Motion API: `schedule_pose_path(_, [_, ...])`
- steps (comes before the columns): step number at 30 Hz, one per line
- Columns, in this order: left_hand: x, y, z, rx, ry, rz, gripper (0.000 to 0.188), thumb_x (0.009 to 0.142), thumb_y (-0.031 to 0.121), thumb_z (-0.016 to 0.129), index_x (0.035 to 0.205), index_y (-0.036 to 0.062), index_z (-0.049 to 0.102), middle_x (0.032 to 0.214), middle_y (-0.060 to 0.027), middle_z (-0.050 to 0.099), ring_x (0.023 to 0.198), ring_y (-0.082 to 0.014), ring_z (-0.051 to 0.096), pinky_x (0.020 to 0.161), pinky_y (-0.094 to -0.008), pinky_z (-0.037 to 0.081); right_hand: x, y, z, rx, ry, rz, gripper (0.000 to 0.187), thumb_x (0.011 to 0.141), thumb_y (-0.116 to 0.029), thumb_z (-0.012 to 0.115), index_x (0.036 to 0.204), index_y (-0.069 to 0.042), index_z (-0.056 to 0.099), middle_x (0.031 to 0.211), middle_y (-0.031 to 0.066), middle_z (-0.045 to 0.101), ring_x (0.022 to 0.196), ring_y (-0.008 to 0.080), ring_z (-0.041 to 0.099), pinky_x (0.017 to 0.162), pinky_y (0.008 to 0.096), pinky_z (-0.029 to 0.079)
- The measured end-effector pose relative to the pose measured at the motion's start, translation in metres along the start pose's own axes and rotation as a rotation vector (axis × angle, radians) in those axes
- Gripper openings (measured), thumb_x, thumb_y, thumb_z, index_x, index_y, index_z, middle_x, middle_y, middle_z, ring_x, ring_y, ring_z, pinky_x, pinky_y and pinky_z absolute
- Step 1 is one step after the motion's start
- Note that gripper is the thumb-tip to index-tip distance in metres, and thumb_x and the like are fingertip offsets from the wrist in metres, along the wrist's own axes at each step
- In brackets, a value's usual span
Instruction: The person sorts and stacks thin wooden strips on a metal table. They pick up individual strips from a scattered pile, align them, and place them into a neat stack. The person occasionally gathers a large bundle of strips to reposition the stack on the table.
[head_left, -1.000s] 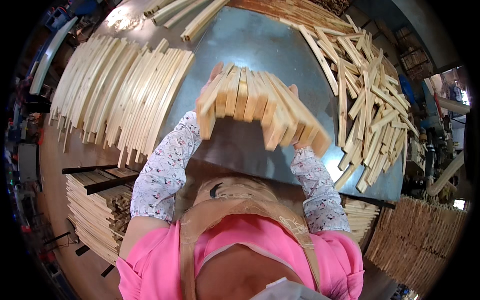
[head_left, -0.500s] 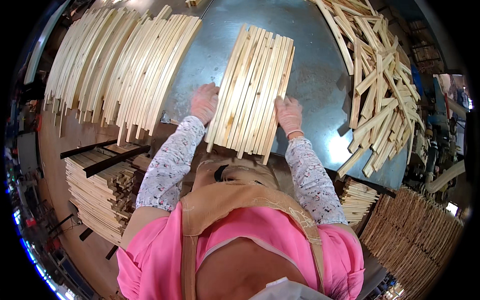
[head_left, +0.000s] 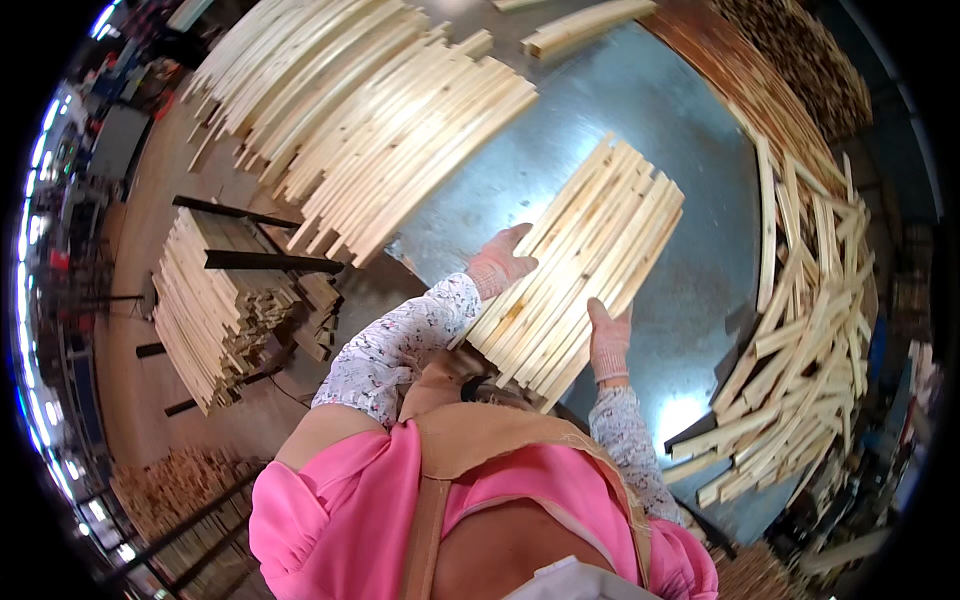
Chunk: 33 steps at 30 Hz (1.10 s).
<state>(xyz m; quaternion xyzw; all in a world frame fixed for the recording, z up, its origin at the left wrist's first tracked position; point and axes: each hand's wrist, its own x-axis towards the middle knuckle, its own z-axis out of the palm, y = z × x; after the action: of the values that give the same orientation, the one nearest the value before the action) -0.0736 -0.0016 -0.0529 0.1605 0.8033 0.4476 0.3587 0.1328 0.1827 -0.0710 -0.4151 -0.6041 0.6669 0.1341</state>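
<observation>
A flat row of pale wooden strips (head_left: pixel 585 265) lies side by side, slanting up to the right, its near ends overhanging the front edge of the metal bench. My left hand (head_left: pixel 503 262), in a light glove, presses against the row's left side, thumb and fingers at the outer strip. On the opposite side, my right hand (head_left: pixel 610 342), gloved too, holds the right edge with its thumb over the top. Between them the hands squeeze the row together. The right hand's fingers are partly hidden behind the strips.
The metal bench (head_left: pixel 480 180) carries a wide spread of aligned strips (head_left: pixel 400 130) at the left and a jumbled heap of strips (head_left: pixel 810 350) at the right. Stacked strips (head_left: pixel 215 305) stand on a black metal rack below left. A few thicker pieces (head_left: pixel 585 28) lie at the far edge.
The view has swung to the left, so the bench and the strips now appear turned clockwise and farther right. Both hands stay on the sides of the row.
</observation>
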Motion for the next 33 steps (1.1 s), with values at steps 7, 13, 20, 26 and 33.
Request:
schedule_pose_path(7, [0.008, 0.014, -0.148, -0.052, 0.168, 0.186, 0.079, 0.092, 0.021, 0.075, 0.161, -0.004, 0.044, 0.158, -0.0248, 0.055, 0.147, -0.0309, 0.053, 0.124, -0.0378, 0.04, 0.007, -0.107, 0.138, -0.187, -0.033, -0.223, 0.096, 0.092, -0.021, 0.083, 0.162, 0.012, 0.028, 0.145, 0.0258, 0.062, 0.129, 0.0334, 0.062, 0.115, 0.0397, 0.047])
schedule_pose_path(13, [0.028, -0.006, -0.363, 0.007, 0.242, 0.167, 0.075, 0.094, 0.024, 0.075, 0.159, -0.0006, 0.049, 0.159, -0.0231, 0.055, 0.142, -0.0315, 0.057, 0.121, -0.0386, 0.044, 0.033, -0.133, 0.34, 0.046, -0.153, -0.239, 0.101, 0.092, -0.025, 0.084, 0.162, 0.014, 0.023, 0.134, 0.0254, 0.068, 0.121, 0.0322, 0.066, 0.108, 0.0379, 0.052])
schedule_pose_path(20, [0.075, -0.049, -0.48, 0.231, 0.118, 0.005, 0.078, 0.093, 0.021, 0.073, 0.163, 0.0036, 0.044, 0.164, -0.0244, 0.05, 0.153, -0.0365, 0.046, 0.128, -0.0402, 0.036, 0.068, -0.076, 0.48, -0.34, -0.076, 0.047, 0.119, 0.089, -0.044, 0.082, 0.165, 0.015, 0.013, 0.142, 0.0335, 0.061, 0.128, 0.0384, 0.061, 0.112, 0.0398, 0.047])
schedule_pose_path(26, [0.083, -0.053, -0.492, 0.29, 0.097, 0.003, 0.077, 0.093, 0.018, 0.072, 0.164, 0.0047, 0.044, 0.164, -0.0268, 0.049, 0.153, -0.0376, 0.047, 0.127, -0.0406, 0.037, 0.047, -0.105, 0.478, -0.201, -0.131, 0.108, 0.115, 0.089, -0.041, 0.08, 0.167, 0.011, 0.014, 0.14, 0.0337, 0.061, 0.128, 0.0404, 0.061, 0.11, 0.0379, 0.047])
schedule_pose_path(33, [0.052, -0.015, -0.529, 0.119, 0.149, 0.037, 0.081, 0.09, 0.019, 0.069, 0.163, -0.0032, 0.042, 0.148, -0.0238, 0.063, 0.133, -0.0316, 0.062, 0.118, -0.0373, 0.045, 0.032, -0.169, 0.501, -0.394, -0.263, 0.376, 0.115, 0.092, -0.041, 0.075, 0.171, 0.007, 0.007, 0.138, 0.0345, 0.062, 0.129, 0.036, 0.063, 0.108, 0.04, 0.051])
